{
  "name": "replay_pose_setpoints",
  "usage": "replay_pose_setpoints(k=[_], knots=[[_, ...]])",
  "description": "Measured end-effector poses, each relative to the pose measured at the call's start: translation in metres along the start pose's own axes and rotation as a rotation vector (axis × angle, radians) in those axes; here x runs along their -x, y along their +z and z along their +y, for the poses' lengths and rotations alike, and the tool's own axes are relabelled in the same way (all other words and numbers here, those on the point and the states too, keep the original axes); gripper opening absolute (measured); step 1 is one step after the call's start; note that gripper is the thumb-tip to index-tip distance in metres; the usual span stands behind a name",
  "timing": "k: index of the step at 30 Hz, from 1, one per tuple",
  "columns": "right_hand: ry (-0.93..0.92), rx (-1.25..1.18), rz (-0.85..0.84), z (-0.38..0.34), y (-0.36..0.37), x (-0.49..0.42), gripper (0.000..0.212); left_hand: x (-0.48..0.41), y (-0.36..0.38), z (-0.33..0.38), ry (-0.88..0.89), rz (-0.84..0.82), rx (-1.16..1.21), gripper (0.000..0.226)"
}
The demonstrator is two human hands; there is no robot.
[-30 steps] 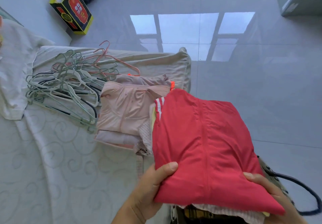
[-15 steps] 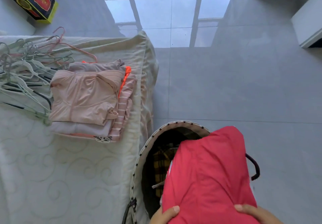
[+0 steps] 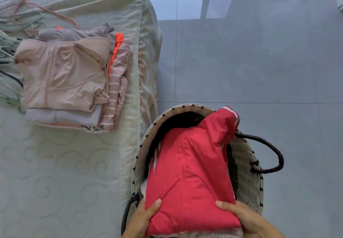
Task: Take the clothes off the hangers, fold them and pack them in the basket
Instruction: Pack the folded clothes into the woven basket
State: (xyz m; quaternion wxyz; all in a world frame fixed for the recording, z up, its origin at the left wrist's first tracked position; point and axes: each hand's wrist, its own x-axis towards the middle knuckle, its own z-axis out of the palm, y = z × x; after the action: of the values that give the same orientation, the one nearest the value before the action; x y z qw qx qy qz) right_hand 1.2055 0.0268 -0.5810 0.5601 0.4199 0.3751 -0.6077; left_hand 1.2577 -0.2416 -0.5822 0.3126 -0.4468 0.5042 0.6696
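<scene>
A folded red garment (image 3: 189, 167) lies on top of a small stack of folded clothes that I hold over the mouth of the woven basket (image 3: 246, 178). My left hand (image 3: 143, 219) grips the stack's near left corner, thumb on the red cloth. My right hand (image 3: 245, 219) grips the near right corner the same way. The far end of the red garment dips inside the basket rim. A second pile of folded clothes (image 3: 65, 76), pink on top, sits on the bed (image 3: 55, 173).
Empty hangers (image 3: 11, 32) lie tangled at the bed's far left. The basket stands on the grey tiled floor (image 3: 259, 61) against the bed's right edge, with dark handles (image 3: 272, 152) sticking out to the sides.
I have carried the red-topped stack from above the bed rightward and down to the basket. My view has tilted down and closer, so the basket now fills the lower right.
</scene>
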Motion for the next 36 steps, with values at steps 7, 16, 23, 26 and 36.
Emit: replay_pose_setpoints(k=[7,16,23,26,36], knots=[[0.048,-0.028,0.072,0.028,-0.007,-0.004,0.108,0.012,-0.012,-0.028,-0.032,-0.073,0.029,0.112],[-0.055,0.191,0.058,-0.078,0.005,-0.028,0.079,-0.041,0.009,-0.001,-0.026,-0.015,0.264,0.092],[0.031,0.487,0.309,-0.052,-0.055,-0.131,0.056,-0.144,0.009,-0.068,-0.222,0.136,0.039,0.058],[0.122,0.611,0.458,-0.015,-0.071,-0.189,0.053,-0.194,0.009,-0.106,-0.283,0.334,0.015,0.049],[-0.996,0.783,0.806,-0.002,-0.026,-0.227,0.063,-0.228,0.056,-0.085,0.541,0.557,-0.810,0.073]])
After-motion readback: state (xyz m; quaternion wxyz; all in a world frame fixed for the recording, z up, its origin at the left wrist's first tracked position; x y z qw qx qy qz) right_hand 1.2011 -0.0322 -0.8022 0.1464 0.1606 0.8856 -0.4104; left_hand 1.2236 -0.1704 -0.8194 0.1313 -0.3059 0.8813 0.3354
